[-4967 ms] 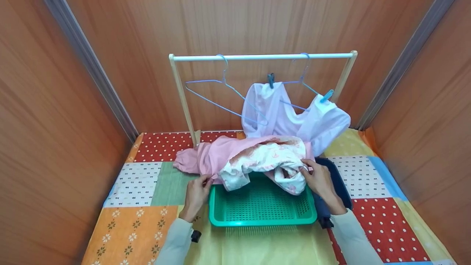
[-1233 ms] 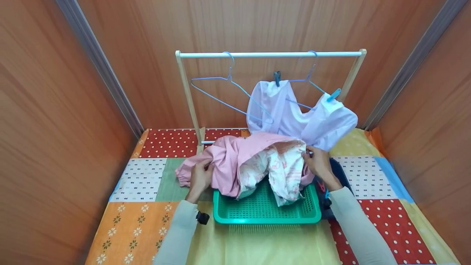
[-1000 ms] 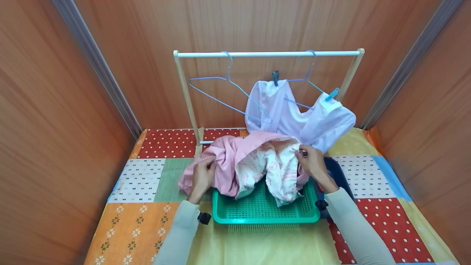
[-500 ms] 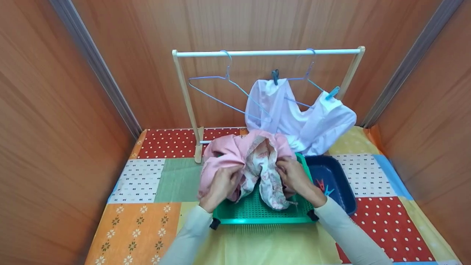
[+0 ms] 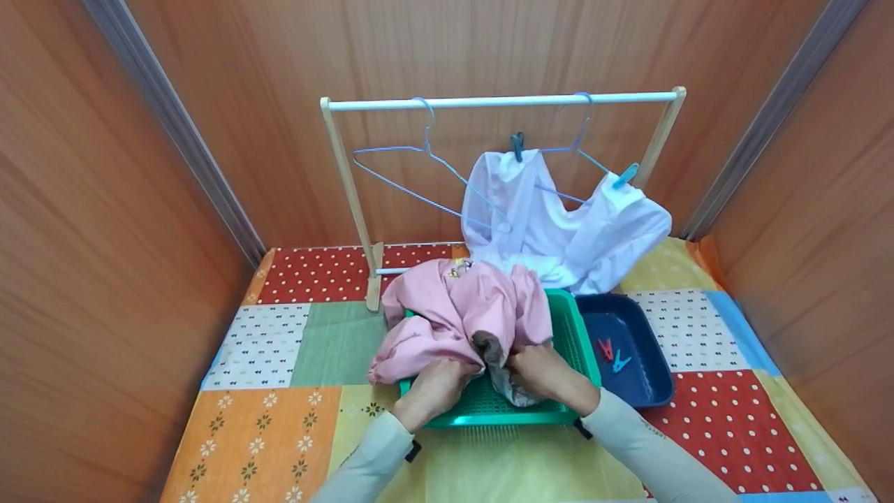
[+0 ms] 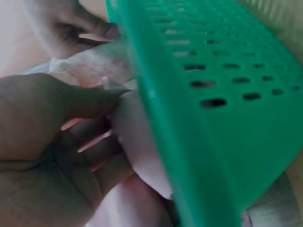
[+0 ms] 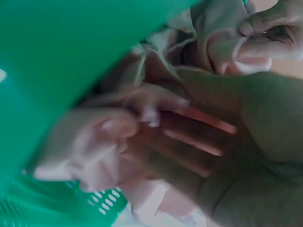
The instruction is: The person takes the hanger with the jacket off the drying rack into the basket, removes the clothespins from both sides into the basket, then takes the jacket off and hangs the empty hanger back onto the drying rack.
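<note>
A bunched pink garment (image 5: 482, 300) with a printed pale lining lies over the green basket (image 5: 510, 420). My left hand (image 5: 436, 391) pinches its near edge at the left, thumb against fingers in the left wrist view. My right hand (image 5: 548, 377) grips the cloth a little to the right, beside a fold of lining (image 5: 506, 384) that hangs into the basket. In the right wrist view the fingers (image 7: 165, 146) curl into pink fabric. Folds hide most of the garment's shape and the fingertips in the head view.
Behind stands a rack with a white bar (image 5: 503, 101). A bare blue hanger (image 5: 426, 150) hangs at left; a white garment (image 5: 552, 216) is clipped to another by a dark peg (image 5: 517, 147) and a blue peg (image 5: 626, 175). A navy tray (image 5: 649, 370) holds red and blue pegs (image 5: 606, 349).
Both hands have come closer together and nearer the basket's front, drawing the pink garment with them. Its outer side now covers most of the lining. The tray's pegs have come into view.
</note>
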